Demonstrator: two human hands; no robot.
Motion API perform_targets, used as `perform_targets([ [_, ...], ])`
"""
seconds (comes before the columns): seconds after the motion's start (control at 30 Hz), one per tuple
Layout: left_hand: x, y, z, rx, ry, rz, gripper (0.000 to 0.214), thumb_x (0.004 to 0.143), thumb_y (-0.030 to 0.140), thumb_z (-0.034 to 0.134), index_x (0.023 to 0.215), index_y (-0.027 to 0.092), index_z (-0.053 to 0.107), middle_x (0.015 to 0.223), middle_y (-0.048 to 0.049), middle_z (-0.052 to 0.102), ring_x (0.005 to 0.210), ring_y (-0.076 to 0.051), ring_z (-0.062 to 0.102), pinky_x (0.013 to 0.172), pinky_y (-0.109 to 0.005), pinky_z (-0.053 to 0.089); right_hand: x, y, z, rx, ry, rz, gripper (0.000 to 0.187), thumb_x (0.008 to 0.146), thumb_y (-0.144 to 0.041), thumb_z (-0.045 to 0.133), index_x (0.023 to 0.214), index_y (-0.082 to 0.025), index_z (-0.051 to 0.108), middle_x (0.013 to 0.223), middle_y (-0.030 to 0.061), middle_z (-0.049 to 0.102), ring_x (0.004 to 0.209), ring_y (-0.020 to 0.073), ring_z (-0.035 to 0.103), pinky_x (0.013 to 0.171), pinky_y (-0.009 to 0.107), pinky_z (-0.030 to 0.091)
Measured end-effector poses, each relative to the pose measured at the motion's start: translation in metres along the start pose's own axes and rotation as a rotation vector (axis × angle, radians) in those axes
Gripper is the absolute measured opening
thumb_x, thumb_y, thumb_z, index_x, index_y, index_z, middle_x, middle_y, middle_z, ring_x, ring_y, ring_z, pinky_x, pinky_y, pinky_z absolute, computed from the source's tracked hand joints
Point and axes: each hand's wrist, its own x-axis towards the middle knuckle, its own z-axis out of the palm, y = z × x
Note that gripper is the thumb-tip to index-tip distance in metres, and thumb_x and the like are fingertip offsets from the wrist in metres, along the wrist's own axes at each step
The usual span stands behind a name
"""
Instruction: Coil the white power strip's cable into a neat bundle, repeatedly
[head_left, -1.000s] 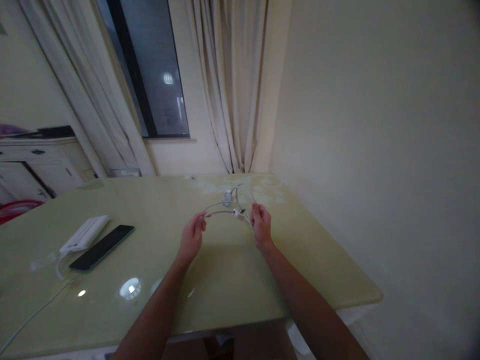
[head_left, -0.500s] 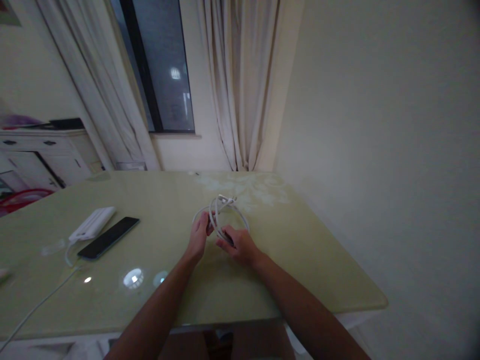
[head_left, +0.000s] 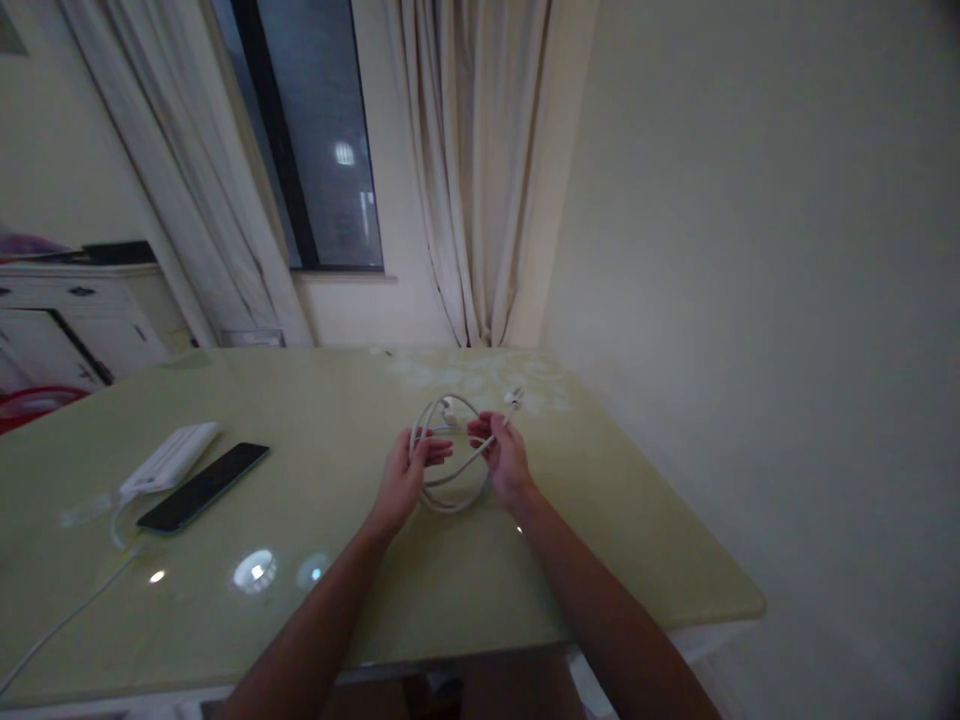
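white cable [head_left: 450,508] in loops over worktop [head_left: 600,560]. left hand [head_left: 401,480]: grip loosely holding coils. right hand [head_left: 510,465]: grip on strand near connector [head_left: 514,399]. likely light, springy; best held where coils bunch.

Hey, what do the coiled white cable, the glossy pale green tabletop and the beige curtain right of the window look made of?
Coiled white cable: probably smooth, rubbery plastic, judging by its even, rounded loops.
Glossy pale green tabletop: perhaps glass or a clear plastic cover, since bright lights reflect in it.
Beige curtain: apparently matte cloth, hanging in soft folds.
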Motion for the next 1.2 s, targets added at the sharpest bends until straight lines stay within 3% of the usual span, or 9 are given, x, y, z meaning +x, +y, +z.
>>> perform_targets([
  [0.23,0.021,-0.006,-0.034,-0.019,0.441,0.029,0.043,0.092,0.057,0.058,0.111,0.018,0.058,0.105,-0.0143,0.077,0.076,-0.016,0.074,0.075,-0.032,0.058,0.016,-0.05,-0.036,-0.17,0.52,-0.519,0.038,0.09,-0.058,0.057,0.092,-0.021,0.054,0.053,-0.0096,0.042,0.044,0.0082,0.036,0.042,0.02,0.025],
  [0.43,0.028,-0.002,-0.051,-0.026,0.62,0.099,0.031,0.097,0.049,0.051,0.102,0.019,0.055,0.093,-0.0094,0.076,0.076,-0.016,0.074,0.072,-0.029,0.057,0.018,-0.11,-0.075,-0.372,0.988,-0.92,0.027,0.099,-0.046,0.041,0.086,-0.023,0.047,0.056,-0.0078,0.036,0.047,0.0109,0.038,0.046,0.023,0.03],
  [0.63,0.029,0.015,-0.065,-0.022,0.793,0.179,0.029,0.095,0.047,0.054,0.103,0.019,0.054,0.073,0.0009,0.07,0.044,-0.007,0.054,0.047,-0.018,0.043,0.013,-0.212,-0.087,-0.443,1.103,-1.408,0.026,0.099,-0.047,0.045,0.084,-0.026,0.049,0.064,-0.0031,0.037,0.048,0.015,0.04,0.046,0.031,0.031],
  [0.73,0.027,0.028,-0.067,-0.148,0.795,0.205,0.038,0.096,0.054,0.049,0.106,0.018,0.058,0.06,0.0044,0.063,0.034,-0.006,0.039,0.038,-0.017,0.028,0.007,-0.25,-0.086,-0.507,0.955,-1.649,0.03,0.099,-0.054,0.043,0.087,-0.029,0.053,0.068,0.0007,0.043,0.052,0.0177,0.045,0.05,0.036,0.035],
  [0.8,0.024,0.035,-0.066,-0.352,0.686,0.144,0.045,0.097,0.058,0.045,0.111,0.018,0.06,0.052,0.0066,0.057,0.032,-0.006,0.032,0.036,-0.018,0.024,0.0,-0.259,-0.087,-0.632,0.741,-1.643,0.032,0.099,-0.056,0.04,0.094,-0.029,0.055,0.063,-0.0009,0.043,0.048,0.0175,0.044,0.049,0.035,0.035],
  [0.9,0.022,0.039,-0.059,-0.535,0.419,0.085,0.043,0.093,0.053,0.059,0.118,0.018,0.063,0.056,0.0051,0.059,0.037,-0.005,0.036,0.04,-0.018,0.03,-0.01,-0.253,-0.094,-0.885,0.519,-1.394,0.028,0.096,-0.051,0.048,0.102,-0.025,0.056,0.06,-0.0036,0.047,0.044,0.0153,0.045,0.048,0.03,0.037],
  [0.97,0.025,0.041,-0.05,-0.568,0.294,0.111,0.041,0.09,0.049,0.068,0.119,0.02,0.063,0.066,0.0028,0.064,0.044,-0.006,0.043,0.046,-0.018,0.036,-0.016,-0.248,-0.1,-1.031,0.52,-1.244,0.026,0.091,-0.044,0.054,0.103,-0.021,0.059,0.066,-0.0012,0.055,0.049,0.0157,0.052,0.05,0.029,0.042],
  [1.07,0.042,0.056,-0.031,-0.577,0.233,0.202,0.033,0.088,0.047,0.072,0.106,0.022,0.063,0.061,0.0058,0.056,0.049,-0.007,0.047,0.053,-0.019,0.043,-0.021,-0.254,-0.099,-1.193,0.534,-1.111,0.026,0.088,-0.036,0.054,0.102,-0.017,0.066,0.07,0.002,0.061,0.055,0.0162,0.057,0.054,0.028,0.045],
  [1.2,0.075,0.109,-0.017,-0.366,0.226,0.465,0.03,0.088,0.049,0.071,0.093,0.021,0.061,0.063,0.0052,0.054,0.06,-0.01,0.056,0.066,-0.024,0.05,-0.028,-0.295,-0.084,-1.299,0.42,-0.963,0.027,0.09,-0.041,0.054,0.084,-0.018,0.068,0.059,0.0005,0.058,0.048,0.0131,0.049,0.048,0.025,0.037],
])
